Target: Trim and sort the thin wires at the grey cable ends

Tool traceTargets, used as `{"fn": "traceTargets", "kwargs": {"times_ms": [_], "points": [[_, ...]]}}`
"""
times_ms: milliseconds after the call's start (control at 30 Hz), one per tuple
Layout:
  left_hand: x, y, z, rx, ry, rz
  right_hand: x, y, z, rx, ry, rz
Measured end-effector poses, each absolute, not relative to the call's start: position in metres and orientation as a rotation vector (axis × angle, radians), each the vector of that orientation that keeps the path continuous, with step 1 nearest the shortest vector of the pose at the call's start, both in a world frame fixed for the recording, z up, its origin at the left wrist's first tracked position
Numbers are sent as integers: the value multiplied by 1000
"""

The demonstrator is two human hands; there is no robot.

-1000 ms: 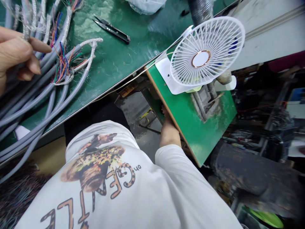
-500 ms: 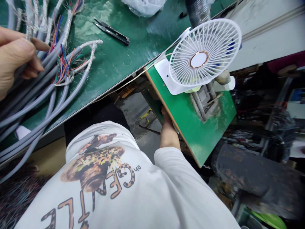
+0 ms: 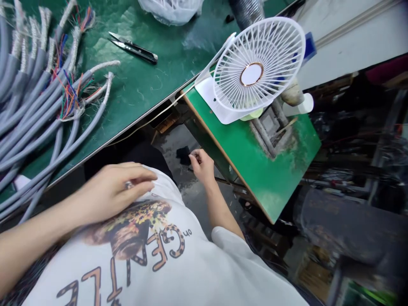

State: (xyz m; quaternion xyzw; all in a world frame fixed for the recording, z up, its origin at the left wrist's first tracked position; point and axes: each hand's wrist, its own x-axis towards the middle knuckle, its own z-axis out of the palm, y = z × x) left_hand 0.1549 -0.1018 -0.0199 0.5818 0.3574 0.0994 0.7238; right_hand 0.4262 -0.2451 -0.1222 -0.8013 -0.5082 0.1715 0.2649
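On the head camera, drops the left hand [image 3: 111, 187] away from the grey cables [image 3: 35, 114] to over the white shirt [image 3: 223, 272], fingers loosely apart, leaving them unheld on the green bench [image 3: 143, 80]. Brings the right hand [image 3: 203, 166] out beside the side table [image 3: 242, 165], fingers curled; cannot tell whether pinching the dark piece [image 3: 182, 155] at the fingertips.

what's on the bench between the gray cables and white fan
The head view shows black snips lying on the green tabletop, between cables and fan.

Left hand [image 3: 119, 189]: slight motion blur. Soft glare on tabletop [image 3: 137, 83] beyond it. Floor [image 3: 189, 183] beneath right hand [image 3: 202, 165]: dim.
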Motion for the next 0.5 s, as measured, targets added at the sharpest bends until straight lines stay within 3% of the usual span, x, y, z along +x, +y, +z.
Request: {"fn": "traceTargets", "kwargs": {"times_ms": [67,200,500], "points": [[195,-111,-44,1293,767,93,407,-236,-100,-2011,-1328,507],[232,-129,-78,947,794,188,385,-224,-68,-1873,-1384,554],[240,-125,-72,827,782,249,381,-220,-58,-1755,-1449,627]]}}
